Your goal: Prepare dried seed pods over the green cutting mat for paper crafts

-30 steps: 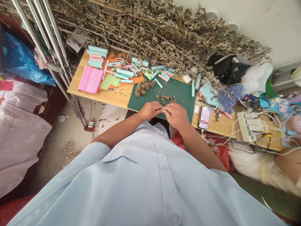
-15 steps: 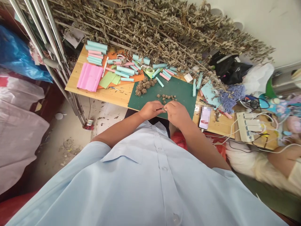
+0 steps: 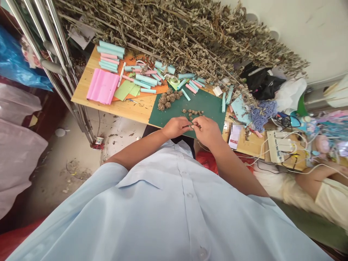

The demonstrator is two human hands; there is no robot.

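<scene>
Light-blue shirt: its buttoned front is filling the foreground, facing the counter.
Left hand: it is closing thumb and fingers around one side of a small piece, just beside the counter's front edge.
Right hand: it is pinching from the other side, fingers curled, knuckles facing the mat.
Small piece: it is sitting between the two sets of fingertips, too tiny for me to name. A slip of either pinch could, I think, send it down past the edge toward the floor.
Green mat: it is lying under the work, its near edge partly hidden by the hands.
Small brown balls: they are resting just beyond the fingertips; a careless knuckle might scatter them.
Phone: it is lying right of the mat, near the right forearm, which could nudge it by swinging outward.
Larger brown balls: they are clustering on the mat's left part; being round, they might roll if bumped.
Paper rolls: they are crowding the back, blue and pink.
Dried stalks: they are spreading behind everything, and crumbs falling from them could litter the mat.
</scene>
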